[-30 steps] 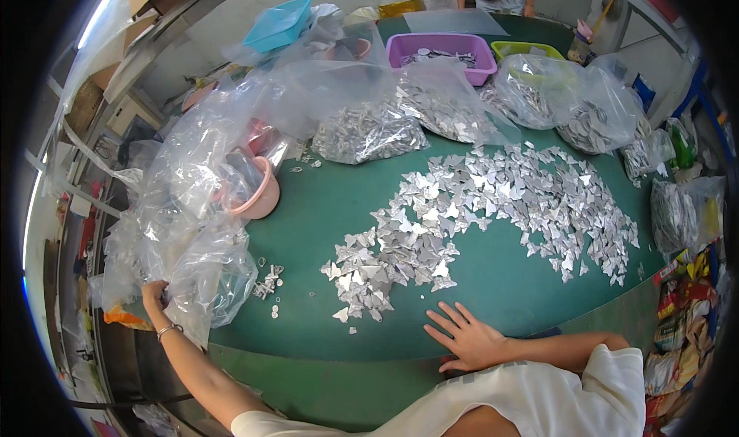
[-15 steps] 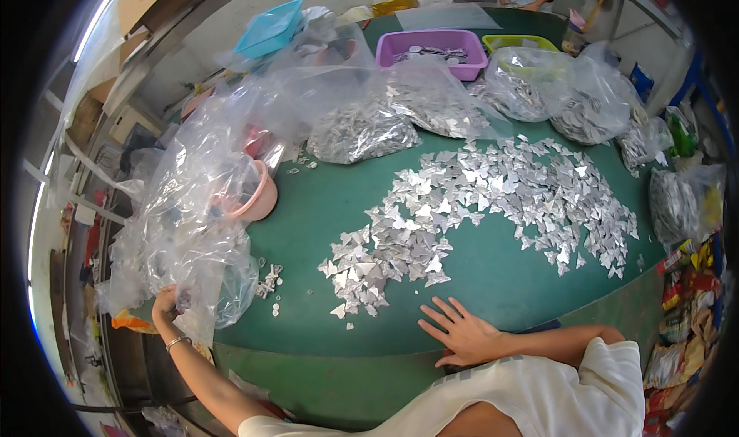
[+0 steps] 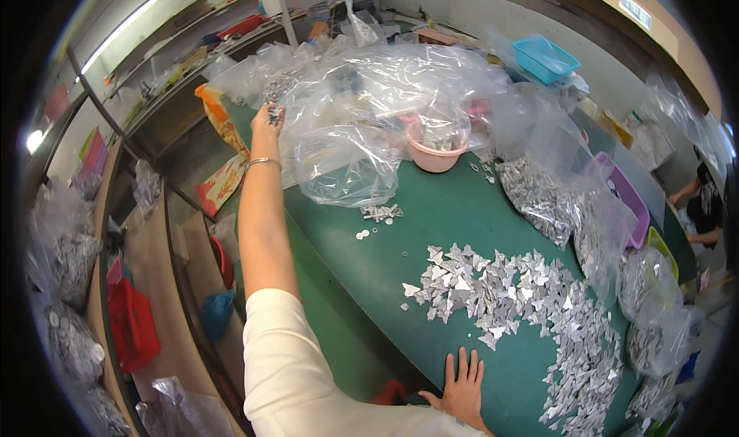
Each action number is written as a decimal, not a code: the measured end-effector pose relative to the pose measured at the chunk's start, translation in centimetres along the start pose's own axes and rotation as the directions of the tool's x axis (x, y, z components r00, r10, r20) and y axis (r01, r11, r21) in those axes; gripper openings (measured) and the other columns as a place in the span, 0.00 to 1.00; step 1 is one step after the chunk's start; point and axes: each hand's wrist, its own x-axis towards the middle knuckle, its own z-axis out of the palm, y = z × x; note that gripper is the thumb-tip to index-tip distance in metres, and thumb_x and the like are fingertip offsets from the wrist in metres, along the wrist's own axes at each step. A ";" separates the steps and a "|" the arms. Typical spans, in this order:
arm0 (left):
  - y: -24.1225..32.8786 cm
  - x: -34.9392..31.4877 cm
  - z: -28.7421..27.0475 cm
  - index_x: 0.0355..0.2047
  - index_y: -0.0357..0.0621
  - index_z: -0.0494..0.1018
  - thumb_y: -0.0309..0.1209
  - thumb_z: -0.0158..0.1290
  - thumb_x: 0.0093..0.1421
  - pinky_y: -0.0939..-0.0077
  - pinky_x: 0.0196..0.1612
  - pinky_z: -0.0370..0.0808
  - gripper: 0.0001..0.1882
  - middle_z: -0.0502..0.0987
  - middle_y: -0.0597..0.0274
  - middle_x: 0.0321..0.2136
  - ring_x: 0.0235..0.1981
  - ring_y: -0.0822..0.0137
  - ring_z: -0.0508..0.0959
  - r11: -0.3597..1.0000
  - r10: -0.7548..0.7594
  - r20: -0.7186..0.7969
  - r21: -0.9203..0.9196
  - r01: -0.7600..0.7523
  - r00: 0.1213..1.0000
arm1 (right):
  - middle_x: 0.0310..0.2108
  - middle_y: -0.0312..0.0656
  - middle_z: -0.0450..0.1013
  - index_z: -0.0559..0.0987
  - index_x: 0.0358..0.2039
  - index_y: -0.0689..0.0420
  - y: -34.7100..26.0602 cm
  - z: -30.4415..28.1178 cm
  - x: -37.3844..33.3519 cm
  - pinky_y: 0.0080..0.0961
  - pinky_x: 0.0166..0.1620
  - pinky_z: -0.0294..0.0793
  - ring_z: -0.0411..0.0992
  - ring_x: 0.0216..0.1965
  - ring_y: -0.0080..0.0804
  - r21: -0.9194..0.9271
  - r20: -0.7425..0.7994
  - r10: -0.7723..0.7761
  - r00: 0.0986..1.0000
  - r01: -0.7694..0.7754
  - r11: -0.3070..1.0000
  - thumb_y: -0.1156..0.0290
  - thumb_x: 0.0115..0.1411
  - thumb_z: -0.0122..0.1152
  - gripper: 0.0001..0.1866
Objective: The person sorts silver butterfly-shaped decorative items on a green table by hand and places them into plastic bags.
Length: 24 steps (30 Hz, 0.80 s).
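The green tabletop stretches diagonally across the view. Along its far left end lies a heap of clear plastic bags. A curved spread of flat, silvery winged pieces covers the right part, near a clear bag filled with metal pieces. A pink bucket stands against the heap. The right hand rests palm down on the tabletop, fingers spread wide, just left of the silvery pieces. The left hand reaches beside the heap, fingers curled near small grey pieces; whether it grips them, I cannot tell.
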 end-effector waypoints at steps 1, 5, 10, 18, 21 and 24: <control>-0.8 -0.6 0.4 0.29 0.35 0.66 0.23 0.49 0.55 0.65 0.28 0.78 0.04 0.69 0.45 0.35 0.28 0.54 0.75 0.998 0.003 -0.073 -0.060 -0.008 0.997 | 0.61 0.63 0.49 0.62 0.57 0.67 0.0 0.0 -0.1 0.62 0.59 0.43 0.43 0.62 0.67 0.012 0.004 0.009 1.000 -0.009 1.000 0.37 0.48 0.56 0.49; -3.2 -3.2 3.3 0.39 0.32 0.66 0.34 0.43 0.62 0.57 0.40 0.79 0.15 0.69 0.50 0.40 0.43 0.52 0.71 0.982 0.008 -0.260 -0.182 -0.057 0.966 | 0.61 0.63 0.50 0.63 0.56 0.66 0.6 0.4 0.1 0.62 0.59 0.42 0.44 0.62 0.67 -0.018 -0.009 0.005 1.000 -0.005 1.000 0.36 0.48 0.55 0.49; -4.2 -5.1 4.7 0.52 0.39 0.60 0.36 0.45 0.58 0.37 0.50 0.65 0.23 0.62 0.46 0.52 0.55 0.45 0.63 0.992 -0.124 -0.189 -0.022 0.122 0.974 | 0.61 0.63 0.50 0.63 0.56 0.66 0.7 0.9 0.0 0.63 0.59 0.42 0.44 0.62 0.67 -0.023 -0.030 -0.010 1.000 0.010 1.000 0.35 0.47 0.56 0.49; -0.5 -1.4 2.2 0.39 0.38 0.70 0.31 0.52 0.55 0.52 0.38 0.74 0.13 0.69 0.55 0.34 0.35 0.55 0.72 0.821 0.149 0.142 0.534 -0.202 0.979 | 0.63 0.58 0.48 0.59 0.59 0.64 -0.6 -1.7 0.4 0.57 0.62 0.42 0.42 0.64 0.61 0.103 0.074 0.007 0.997 -0.015 0.995 0.39 0.48 0.58 0.49; -3.6 -5.0 5.4 0.40 0.33 0.71 0.27 0.48 0.58 0.65 0.40 0.76 0.12 0.74 0.53 0.37 0.38 0.58 0.76 0.834 0.216 0.364 0.414 -0.366 0.906 | 0.64 0.57 0.45 0.57 0.61 0.63 0.2 -1.7 0.2 0.54 0.63 0.42 0.41 0.65 0.59 0.063 0.083 0.047 0.995 -0.052 0.997 0.41 0.50 0.55 0.47; -6.8 -15.2 7.5 0.43 0.30 0.69 0.25 0.43 0.60 0.66 0.45 0.73 0.13 0.74 0.51 0.41 0.43 0.59 0.75 0.791 0.380 0.471 0.280 -0.543 0.796 | 0.64 0.57 0.44 0.56 0.62 0.62 0.5 -1.7 -0.1 0.53 0.63 0.42 0.40 0.65 0.59 0.047 0.079 0.077 0.994 -0.081 0.996 0.41 0.52 0.54 0.47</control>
